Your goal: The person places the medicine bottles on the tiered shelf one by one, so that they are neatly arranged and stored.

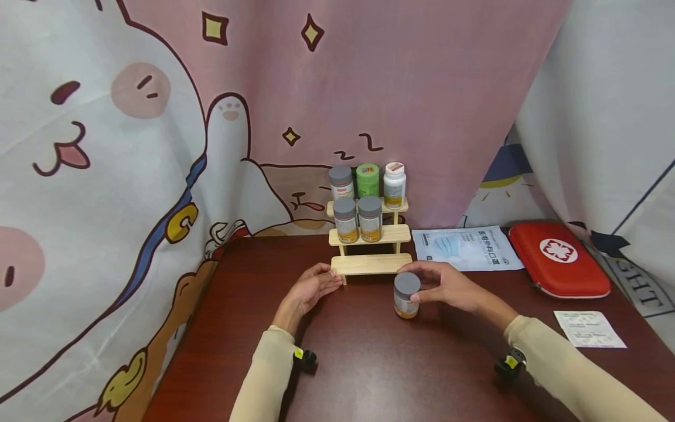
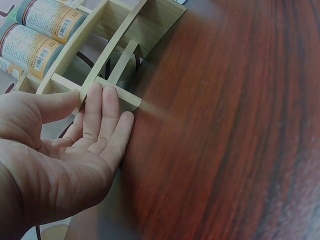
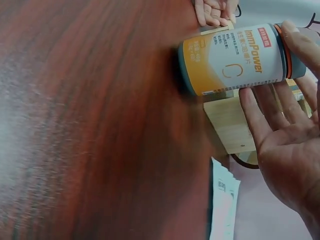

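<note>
My right hand [image 1: 448, 287] has its fingers and thumb curled loosely around the grey-lidded pill bottle with the white and orange label [image 1: 406, 295], gripping it near the lid while its base stands on the dark red-brown wooden counter [image 1: 369, 363]. The bottle sits just in front of the right end of the pale three-step wooden rack [image 1: 370, 246], upright and not touching it as far as I can tell. I judge that holding it high up keeps the base free for setting down or lifting.

My left hand [image 1: 311, 287] is flat and relaxed, fingers straight, the tips pressed against the left end of the rack's lowest step; it grips nothing. I judge it is there to steady the light rack so it does not slide.

The lowest step is bare along its whole length. The middle step carries two grey-lidded bottles [image 1: 357, 220] toward its left, leaving room at the right. The top step is full with a grey-lidded, a green and a white bottle [image 1: 367, 181].

To the right of the rack lie a flat packet of face masks [image 1: 466, 248] and a red zipped first-aid case [image 1: 559, 258], both well apart from the bottle. The counter near me is open.
</note>
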Demonstrator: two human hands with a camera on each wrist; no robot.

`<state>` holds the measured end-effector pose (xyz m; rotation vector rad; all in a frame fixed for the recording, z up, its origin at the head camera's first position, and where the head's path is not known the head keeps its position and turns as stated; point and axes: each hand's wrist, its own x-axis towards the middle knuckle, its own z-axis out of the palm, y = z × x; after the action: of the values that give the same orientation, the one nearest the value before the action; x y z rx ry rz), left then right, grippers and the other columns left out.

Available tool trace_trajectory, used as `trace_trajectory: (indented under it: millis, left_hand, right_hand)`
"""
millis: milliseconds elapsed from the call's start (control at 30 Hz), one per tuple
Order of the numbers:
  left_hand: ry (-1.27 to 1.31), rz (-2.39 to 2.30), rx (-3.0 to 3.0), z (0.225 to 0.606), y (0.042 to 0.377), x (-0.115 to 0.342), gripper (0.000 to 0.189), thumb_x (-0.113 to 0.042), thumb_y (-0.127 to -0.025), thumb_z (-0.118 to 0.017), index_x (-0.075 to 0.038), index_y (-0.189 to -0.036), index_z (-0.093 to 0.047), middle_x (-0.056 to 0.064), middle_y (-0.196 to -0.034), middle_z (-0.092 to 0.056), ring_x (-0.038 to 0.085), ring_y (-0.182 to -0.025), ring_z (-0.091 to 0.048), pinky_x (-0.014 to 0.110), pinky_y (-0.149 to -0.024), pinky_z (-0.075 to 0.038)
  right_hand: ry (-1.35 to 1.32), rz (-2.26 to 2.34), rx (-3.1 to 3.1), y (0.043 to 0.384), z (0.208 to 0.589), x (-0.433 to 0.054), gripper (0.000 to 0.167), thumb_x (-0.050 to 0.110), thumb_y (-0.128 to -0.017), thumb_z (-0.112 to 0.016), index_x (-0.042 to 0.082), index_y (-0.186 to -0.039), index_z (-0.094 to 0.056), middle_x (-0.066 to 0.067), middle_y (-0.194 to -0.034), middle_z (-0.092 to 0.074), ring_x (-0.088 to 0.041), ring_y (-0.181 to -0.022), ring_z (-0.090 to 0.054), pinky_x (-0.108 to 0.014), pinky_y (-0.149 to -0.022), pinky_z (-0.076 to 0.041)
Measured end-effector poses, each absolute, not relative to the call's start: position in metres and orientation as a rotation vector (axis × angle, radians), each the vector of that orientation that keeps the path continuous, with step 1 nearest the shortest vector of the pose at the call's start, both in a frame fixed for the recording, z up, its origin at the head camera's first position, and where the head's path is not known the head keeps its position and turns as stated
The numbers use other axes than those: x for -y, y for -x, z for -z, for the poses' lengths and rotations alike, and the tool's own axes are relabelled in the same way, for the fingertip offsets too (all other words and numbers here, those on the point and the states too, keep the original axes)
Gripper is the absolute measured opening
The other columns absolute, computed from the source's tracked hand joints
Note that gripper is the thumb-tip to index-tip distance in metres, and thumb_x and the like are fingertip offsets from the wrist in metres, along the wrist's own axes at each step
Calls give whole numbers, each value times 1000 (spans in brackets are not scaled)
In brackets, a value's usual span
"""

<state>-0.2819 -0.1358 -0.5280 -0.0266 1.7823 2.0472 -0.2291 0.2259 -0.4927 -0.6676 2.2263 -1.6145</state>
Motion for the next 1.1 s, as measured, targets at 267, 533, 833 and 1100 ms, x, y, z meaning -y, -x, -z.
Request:
trace_trajectory:
  millis: [267,533,833,1100]
  left_hand:
    - [27,-2037,-1782,528,282,138,17,-5,-108,-54,-2,-125,-52,5,-100,-70,15,-96,-73,51,-118,-51]
    - [8,-2039,-1779,530,281,141,17,-6,-108,-54,-3,-125,-51,5,-100,-70,15,-96,-73,49,-116,-53]
    - [0,-2050,-1766,529,282,139,16,-6,-108,-55,-3,-124,-52,5,-100,-70,16,-97,-73,50,-116,-53]
    - [26,-2053,-1756,532,285,136,16,-6,-108,-55,-4,-124,-52,5,-98,-71,15,-95,-74,48,-115,-54]
  right_hand:
    - [693,1623,-2304,238,480,-222,56,18,-88,-87,23,-139,-64,-4,-139,-65,-31,-131,-59,-33,-106,-58]
    - [697,1586,-2381,250,460,-220,57,22,-86,-90,23,-137,-65,-2,-135,-66,-26,-126,-61,-31,-101,-59]
    - [721,1477,-2556,263,428,-224,55,27,-88,-88,24,-138,-65,-2,-140,-62,-29,-129,-58,-51,-107,-56]
    - [668,1470,-2641,273,402,-225,57,30,-92,-85,23,-144,-62,-8,-149,-58,-39,-137,-56,-66,-110,-51]
